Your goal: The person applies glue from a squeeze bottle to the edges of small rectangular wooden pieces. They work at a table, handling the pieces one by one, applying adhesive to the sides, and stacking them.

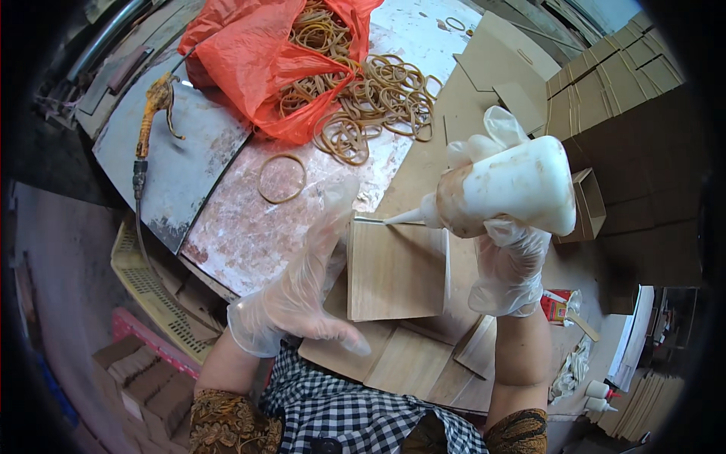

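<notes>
My right hand (510,265), in a clear glove, grips a white squeeze bottle (514,189) with brownish smears. The bottle is tipped sideways, and its narrow nozzle reaches the far edge of a squarish light-wood piece (398,272), where a dark gap shows between thin boards. Beside the wood's left edge is my left hand (299,299), also gloved, with fingers stretched out and thumb apart. Whether its fingers press on the wood cannot be made out. More thin wooden boards (408,359) lie under and in front of the piece.
A red plastic bag (242,72) spills rubber bands (397,91) across the worn tabletop; one loose band (262,181) lies nearer. An orange air gun (155,113) with a hose rests at left, above a yellow crate (162,284). Stacked cardboard-coloured boxes (612,83) stand at right.
</notes>
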`<state>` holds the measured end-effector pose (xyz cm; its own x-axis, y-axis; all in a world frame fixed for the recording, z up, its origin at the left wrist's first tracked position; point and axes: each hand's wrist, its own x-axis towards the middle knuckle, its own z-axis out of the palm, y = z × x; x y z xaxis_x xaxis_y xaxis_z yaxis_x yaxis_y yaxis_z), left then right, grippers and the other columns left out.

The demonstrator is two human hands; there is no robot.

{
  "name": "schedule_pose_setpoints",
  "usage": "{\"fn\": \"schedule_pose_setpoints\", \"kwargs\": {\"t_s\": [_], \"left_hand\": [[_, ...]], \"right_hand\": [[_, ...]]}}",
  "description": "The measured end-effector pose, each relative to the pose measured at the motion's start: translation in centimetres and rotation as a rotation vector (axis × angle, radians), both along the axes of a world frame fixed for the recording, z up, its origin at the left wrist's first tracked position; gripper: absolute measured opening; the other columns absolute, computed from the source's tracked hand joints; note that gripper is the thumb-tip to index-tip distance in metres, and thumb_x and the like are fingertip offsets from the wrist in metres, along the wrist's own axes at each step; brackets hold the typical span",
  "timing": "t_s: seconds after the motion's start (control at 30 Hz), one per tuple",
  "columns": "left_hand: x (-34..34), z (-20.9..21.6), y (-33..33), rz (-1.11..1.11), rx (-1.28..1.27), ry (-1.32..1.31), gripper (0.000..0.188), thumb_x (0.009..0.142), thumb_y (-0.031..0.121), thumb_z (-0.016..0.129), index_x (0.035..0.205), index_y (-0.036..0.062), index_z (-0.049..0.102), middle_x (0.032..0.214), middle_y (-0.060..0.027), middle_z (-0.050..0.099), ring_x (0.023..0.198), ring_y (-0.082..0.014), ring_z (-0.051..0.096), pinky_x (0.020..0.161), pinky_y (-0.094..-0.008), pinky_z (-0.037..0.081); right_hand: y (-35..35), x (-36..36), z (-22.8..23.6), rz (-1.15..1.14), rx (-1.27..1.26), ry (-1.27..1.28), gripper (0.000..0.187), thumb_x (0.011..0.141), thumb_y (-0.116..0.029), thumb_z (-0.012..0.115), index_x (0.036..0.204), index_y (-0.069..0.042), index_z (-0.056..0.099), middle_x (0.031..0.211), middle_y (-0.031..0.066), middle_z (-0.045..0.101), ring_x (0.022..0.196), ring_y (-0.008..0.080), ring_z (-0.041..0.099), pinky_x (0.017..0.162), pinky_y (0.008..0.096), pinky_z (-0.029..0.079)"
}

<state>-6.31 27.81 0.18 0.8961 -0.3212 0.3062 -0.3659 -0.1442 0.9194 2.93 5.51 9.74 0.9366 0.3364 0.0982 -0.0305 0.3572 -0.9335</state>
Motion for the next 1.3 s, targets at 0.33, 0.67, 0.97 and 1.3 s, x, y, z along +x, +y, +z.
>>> {"fn": "schedule_pose_setpoints", "kwargs": {"t_s": [0.33, 0.67, 0.97, 1.3], "left_hand": [[0.6, 0.5, -0.5, 0.046, 0.01, -0.08, 0.132, 0.054, 0.048, 0.091, 0.151, 0.0024, 0.014, 0.153, -0.0209, 0.026, 0.144, -0.0374, 0.02, 0.118, -0.0467, 0.015], [0.4, 1.4, -0.4, 0.027, 0.153, -0.028, 0.127, 0.058, 0.047, 0.089, 0.151, 0.0021, 0.014, 0.152, -0.0219, 0.027, 0.143, -0.0404, 0.02, 0.117, -0.0508, 0.01], [0.0, 3.1, -0.6, 0.036, 0.205, -0.115, 0.127, 0.056, 0.039, 0.091, 0.151, 0.0027, 0.014, 0.151, -0.0243, 0.026, 0.144, -0.0414, 0.015, 0.116, -0.0507, 0.008], [-5.7, 3.8, -3.1, -0.037, 0.233, -0.203, 0.125, 0.053, 0.03, 0.093, 0.149, 0.0113, 0.016, 0.14, -0.0248, 0.033, 0.13, -0.0442, 0.037, 0.107, -0.0559, 0.031]], "right_hand": [[-2.1, 0.7, -1.2, -0.062, 0.035, 0.006, 0.089, 0.061, -0.017, 0.091, 0.135, -0.001, 0.046, 0.122, 0.0124, 0.063, 0.109, 0.0223, 0.062, 0.094, 0.0394, 0.053], [-5.0, 0.0, 0.4, -0.202, -0.115, -0.081, 0.102, 0.064, -0.03, 0.088, 0.143, 0.001, 0.031, 0.123, 0.016, 0.059, 0.108, 0.0246, 0.063, 0.088, 0.0384, 0.058], [-9.4, -2.4, -0.2, -0.336, 0.181, -0.252, 0.097, 0.075, -0.025, 0.083, 0.146, 0.003, 0.022, 0.135, 0.0154, 0.049, 0.126, 0.0332, 0.051, 0.101, 0.0494, 0.05], [-15.5, -9.7, -1.3, -0.375, 0.428, -0.293, 0.098, 0.08, -0.02, 0.079, 0.149, -0.002, 0.012, 0.143, 0.0189, 0.04, 0.138, 0.0392, 0.034, 0.106, 0.059, 0.042]]}}
